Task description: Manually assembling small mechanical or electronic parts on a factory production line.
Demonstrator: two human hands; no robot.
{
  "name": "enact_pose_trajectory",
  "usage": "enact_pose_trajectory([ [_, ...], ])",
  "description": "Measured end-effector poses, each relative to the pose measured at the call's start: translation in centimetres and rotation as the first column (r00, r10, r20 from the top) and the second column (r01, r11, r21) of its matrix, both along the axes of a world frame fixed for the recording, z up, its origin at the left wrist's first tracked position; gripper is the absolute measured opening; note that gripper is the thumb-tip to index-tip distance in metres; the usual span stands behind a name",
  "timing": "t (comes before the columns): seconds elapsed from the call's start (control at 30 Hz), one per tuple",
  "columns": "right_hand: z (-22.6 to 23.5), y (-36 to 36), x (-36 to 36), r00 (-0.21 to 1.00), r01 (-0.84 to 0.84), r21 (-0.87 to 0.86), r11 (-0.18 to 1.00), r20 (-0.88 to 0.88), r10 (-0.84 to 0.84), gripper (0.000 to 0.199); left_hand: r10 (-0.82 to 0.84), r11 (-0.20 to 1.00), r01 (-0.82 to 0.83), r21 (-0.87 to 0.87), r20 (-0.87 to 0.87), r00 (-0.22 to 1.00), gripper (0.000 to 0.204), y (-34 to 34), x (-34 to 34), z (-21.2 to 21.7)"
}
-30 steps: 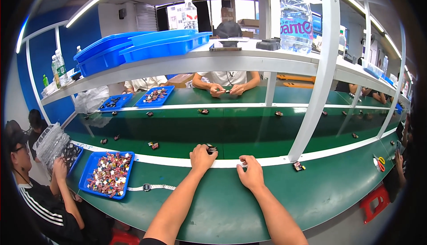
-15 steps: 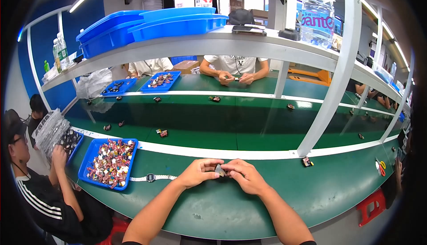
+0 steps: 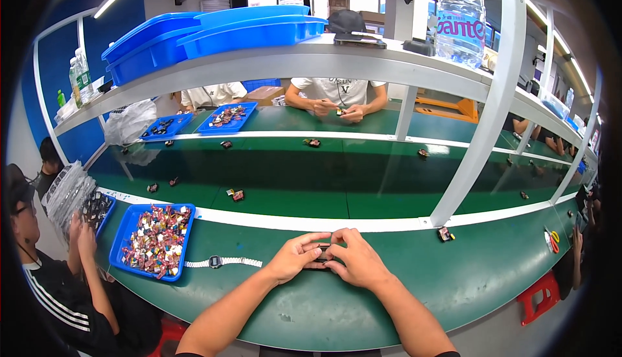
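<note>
Green bench: fills the foreground; near edge curves under both forearms. Most elbow room is to the right of the hands and on the near side.
Overhead shelf: runs across above the far side; caps lifting, not work at bench height.
Green channel: beyond the hands, scattered small parts along it.
Slanted post: ahead and right, foot on the rail; limits a far reach that way.
White rail: marks the bench's far edge, just past the fingertips, hands not over it.
Blue tray: left, heaped with red, white and yellow bits; its wall bounds leftward movement.
Left hand: a second ago out at the rail; now drawn back over the bench, thumb and fingers pinching the dark piece.
Right hand: was apart, now brought in, thumb and fingertips closed on the same piece. Looks like reaching has given way to two-handed work.
Watch: flat between tray and left forearm.
Loose part: by the post foot, well apart from the right hand.
Dark piece: between both hands' fingertips, mostly covered; detail can't be told.
</note>
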State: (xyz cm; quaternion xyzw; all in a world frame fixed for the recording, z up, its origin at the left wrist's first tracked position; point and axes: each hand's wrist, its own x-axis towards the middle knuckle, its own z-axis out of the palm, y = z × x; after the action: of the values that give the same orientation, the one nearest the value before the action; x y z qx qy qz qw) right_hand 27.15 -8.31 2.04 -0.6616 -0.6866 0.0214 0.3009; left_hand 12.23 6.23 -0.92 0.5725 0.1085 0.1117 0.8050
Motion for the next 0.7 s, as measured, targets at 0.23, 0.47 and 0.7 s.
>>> enact_pose_trajectory([
  [0.23,-1.6,0.4,0.4,0.998,-0.058,0.076,0.995,-0.022,0.060,0.016,0.035,0.992,-0.024,0.126,-0.083,0.996,0.032,0.4,0.2,-0.6],
  [0.47,-2.1,0.6,0.5,0.965,0.024,0.022,0.999,-0.263,-0.017,0.013,-0.154,0.986,0.156,-0.054,0.037,0.987,0.043,1.3,0.0,-1.0],
  [0.7,-2.1,0.9,-0.2,0.929,0.036,0.022,0.999,-0.369,-0.025,0.014,-0.144,0.989,0.142,0.039,0.040,0.989,0.046,1.3,-0.2,-1.3],
])
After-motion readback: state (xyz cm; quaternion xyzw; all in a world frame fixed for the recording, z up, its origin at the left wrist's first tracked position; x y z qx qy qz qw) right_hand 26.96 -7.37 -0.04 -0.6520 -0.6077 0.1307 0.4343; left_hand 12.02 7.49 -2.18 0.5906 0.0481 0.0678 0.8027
